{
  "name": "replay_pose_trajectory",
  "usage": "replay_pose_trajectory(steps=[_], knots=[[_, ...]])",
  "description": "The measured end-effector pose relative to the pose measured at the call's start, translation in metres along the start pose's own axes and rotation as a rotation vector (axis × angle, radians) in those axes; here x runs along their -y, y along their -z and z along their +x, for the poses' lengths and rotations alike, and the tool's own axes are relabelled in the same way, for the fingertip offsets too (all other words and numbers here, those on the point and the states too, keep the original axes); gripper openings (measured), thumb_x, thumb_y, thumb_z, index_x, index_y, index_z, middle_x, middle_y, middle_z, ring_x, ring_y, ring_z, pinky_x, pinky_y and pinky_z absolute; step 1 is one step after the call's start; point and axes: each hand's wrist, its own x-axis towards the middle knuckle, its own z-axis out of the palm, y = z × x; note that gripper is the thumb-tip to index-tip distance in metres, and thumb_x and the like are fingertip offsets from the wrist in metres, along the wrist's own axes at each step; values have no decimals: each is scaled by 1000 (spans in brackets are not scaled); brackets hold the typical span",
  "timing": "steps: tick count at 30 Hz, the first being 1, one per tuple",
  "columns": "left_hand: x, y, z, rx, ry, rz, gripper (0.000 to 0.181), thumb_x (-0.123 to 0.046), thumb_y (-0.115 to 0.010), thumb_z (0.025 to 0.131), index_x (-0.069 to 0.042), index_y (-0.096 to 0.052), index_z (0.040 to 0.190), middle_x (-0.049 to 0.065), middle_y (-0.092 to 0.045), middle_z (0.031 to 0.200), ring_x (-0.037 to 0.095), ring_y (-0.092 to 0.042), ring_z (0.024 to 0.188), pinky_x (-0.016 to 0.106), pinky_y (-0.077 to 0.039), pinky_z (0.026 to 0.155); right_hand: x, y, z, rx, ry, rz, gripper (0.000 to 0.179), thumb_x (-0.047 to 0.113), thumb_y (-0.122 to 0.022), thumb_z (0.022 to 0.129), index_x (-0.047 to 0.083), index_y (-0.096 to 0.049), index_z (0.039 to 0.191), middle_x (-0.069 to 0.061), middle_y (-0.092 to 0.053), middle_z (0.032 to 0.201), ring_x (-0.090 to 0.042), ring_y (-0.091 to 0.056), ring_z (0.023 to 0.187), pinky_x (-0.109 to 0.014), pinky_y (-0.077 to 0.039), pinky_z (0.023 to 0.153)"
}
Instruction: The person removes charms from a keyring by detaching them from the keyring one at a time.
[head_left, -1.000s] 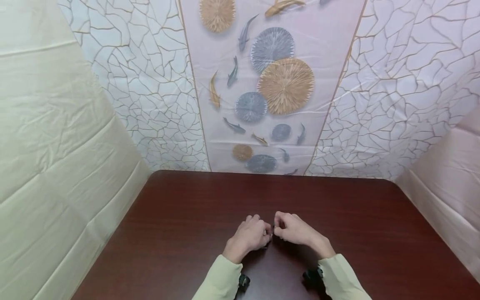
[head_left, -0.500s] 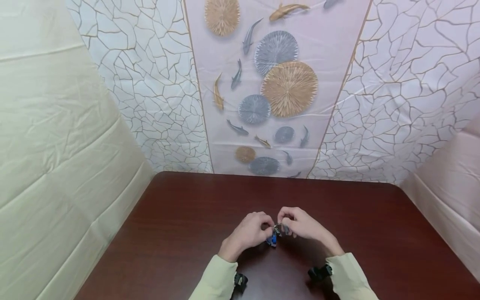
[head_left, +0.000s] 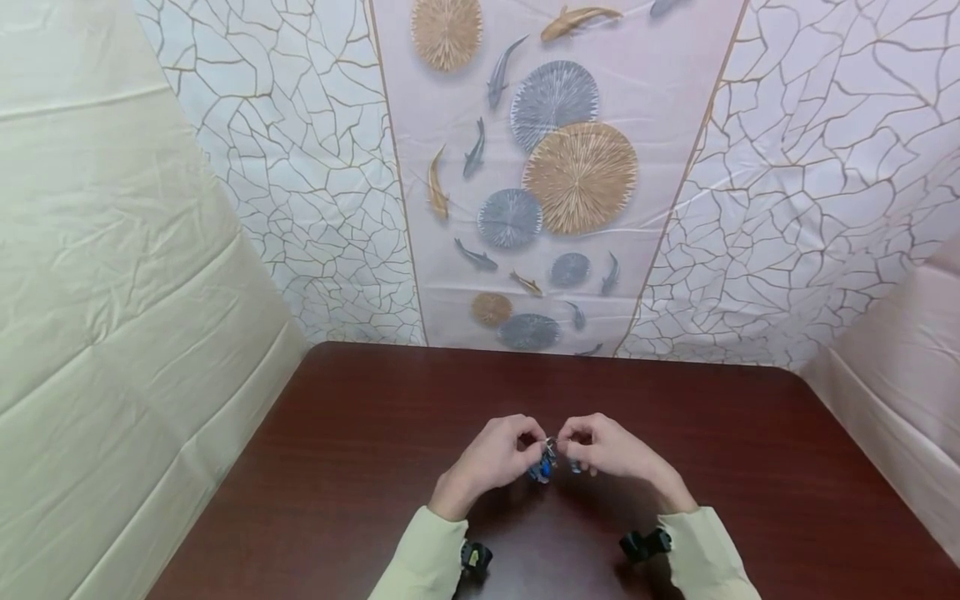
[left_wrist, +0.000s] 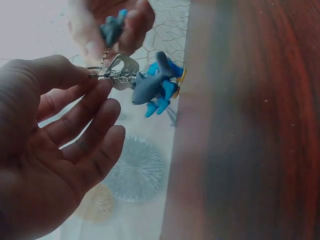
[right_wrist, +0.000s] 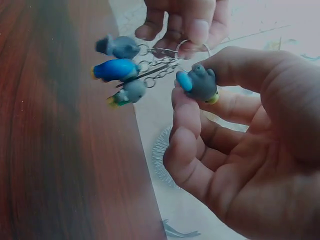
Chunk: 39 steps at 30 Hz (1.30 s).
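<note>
My left hand pinches a metal key ring between thumb and index finger, above the table. Small figurine charms hang from it on short chains: a grey shark-like one, a blue one and a grey one with a yellow tip. A silver key hangs among them. Opposite, my right hand holds its curled thumb and index finger at the ring, with another grey-and-blue figurine charm at these fingertips. The thumb tip is partly hidden behind that charm.
A dark red-brown table lies under both hands. Patterned cloth hangs behind its far edge, and pale cloth stands along the sides. Black wrist cameras sit at both cuffs.
Both hands have come up off the tabletop, bringing the key ring and charms into view. The left hand has drawn slightly up, and the charms now hang below its fingers.
</note>
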Motion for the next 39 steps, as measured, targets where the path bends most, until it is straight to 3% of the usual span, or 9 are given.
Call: replay_pose_trajectory(steps=[5,10,15,21,27,35,39], knots=[[-4,5,0,7,-18,-7,6,-19,-64,94,-16,-69,93,-6,-63,87,2,-53,71,16,-47,63,3,0,2,-9,23,10,11,10,-57,94,4,-65,91,-1,-55,66,-13,-53,53,-30,-49,47],[-9,8,0,2,-60,4,7,-20,-65,94,-15,-70,95,-6,-63,88,0,-52,72,14,-47,64,12,2,0,-49,50,38,10,11,-56,97,8,-64,91,-2,-56,69,-20,-55,56,-36,-51,49],[-17,14,-3,-40,-106,13,8,-20,-66,94,-14,-72,96,-5,-63,90,1,-54,77,13,-48,68,24,7,-4,-95,69,44,11,18,-57,98,11,-64,92,-4,-61,75,-32,-59,63,-37,-53,52],[-28,22,-4,-98,-188,9,9,-18,-66,93,-13,-72,97,-2,-66,93,4,-57,82,13,-49,74,38,13,-5,-163,100,12,7,19,-61,97,16,-66,92,-2,-63,82,-22,-59,61,-33,-52,52],[-33,29,-5,-139,-218,-8,9,-17,-66,93,-12,-72,98,-1,-66,92,8,-57,82,21,-53,75,49,18,-7,-206,108,-5,7,18,-61,96,19,-67,93,0,-64,81,-30,-59,59,-30,-50,50],[-41,26,-6,-208,-215,-43,11,-23,-68,93,-13,-70,97,-3,-65,89,6,-55,77,15,-46,69,60,20,-12,-253,135,-32,6,20,-63,96,22,-68,92,2,-65,79,-10,-54,54,-28,-48,49],[-43,23,-6,-234,-197,-46,9,-23,-66,94,-14,-68,96,-3,-63,89,4,-52,76,14,-45,67,63,21,-16,-273,130,-41,6,23,-63,96,22,-68,92,1,-65,81,-8,-52,52,-27,-47,48]])
